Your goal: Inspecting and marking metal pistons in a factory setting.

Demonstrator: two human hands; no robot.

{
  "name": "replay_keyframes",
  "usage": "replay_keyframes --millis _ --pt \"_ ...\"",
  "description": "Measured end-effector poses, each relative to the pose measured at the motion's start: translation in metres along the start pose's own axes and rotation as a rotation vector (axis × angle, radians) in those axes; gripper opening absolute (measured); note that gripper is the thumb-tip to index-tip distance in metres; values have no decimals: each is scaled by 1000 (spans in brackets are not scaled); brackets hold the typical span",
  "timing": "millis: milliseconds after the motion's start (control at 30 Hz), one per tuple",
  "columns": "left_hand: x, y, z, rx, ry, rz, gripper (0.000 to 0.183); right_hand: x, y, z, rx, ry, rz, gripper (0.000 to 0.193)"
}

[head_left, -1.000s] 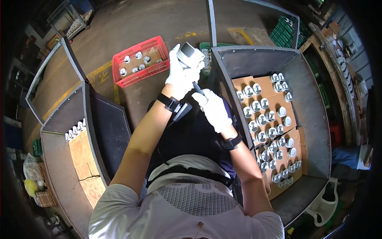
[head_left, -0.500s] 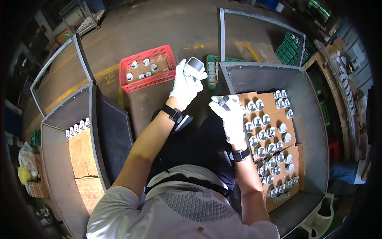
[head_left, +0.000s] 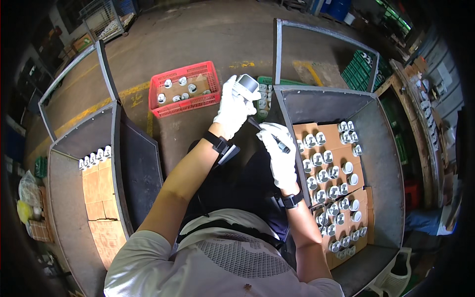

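Left hand (head_left: pixel 231 110) clamped on 1 piston (head_left: pixel 249 83), right hand (head_left: pixel 278 159) closed around 1 dark tool (head_left: pixel 283 147); red crate (head_left: pixel 188 105) ahead

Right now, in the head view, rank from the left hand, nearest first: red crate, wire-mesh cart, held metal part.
1. Metal part: in the left hand itself.
2. Red crate: on the floor, beyond and to the left.
3. Wire-mesh cart: far upper left.
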State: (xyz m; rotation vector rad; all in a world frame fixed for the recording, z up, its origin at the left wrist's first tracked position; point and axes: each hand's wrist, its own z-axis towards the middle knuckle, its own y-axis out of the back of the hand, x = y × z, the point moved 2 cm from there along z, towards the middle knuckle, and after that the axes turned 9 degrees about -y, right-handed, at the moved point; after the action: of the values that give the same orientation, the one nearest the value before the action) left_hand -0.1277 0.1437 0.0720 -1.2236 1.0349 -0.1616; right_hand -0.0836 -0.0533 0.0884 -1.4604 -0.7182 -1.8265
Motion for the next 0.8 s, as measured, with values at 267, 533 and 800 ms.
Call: replay_keyframes --millis 267,533,800 --pt "7 -21 -23 116 39 -35 60 -4 -17 -8 -48 240 -345 23" --pt "14 -18 -20 125 -93 -43 37 -25 -18 -14 219 -191 758 27" --pt "8 -31 -23 169 68 -124 63 9 1 -13 293 522 -658 10"
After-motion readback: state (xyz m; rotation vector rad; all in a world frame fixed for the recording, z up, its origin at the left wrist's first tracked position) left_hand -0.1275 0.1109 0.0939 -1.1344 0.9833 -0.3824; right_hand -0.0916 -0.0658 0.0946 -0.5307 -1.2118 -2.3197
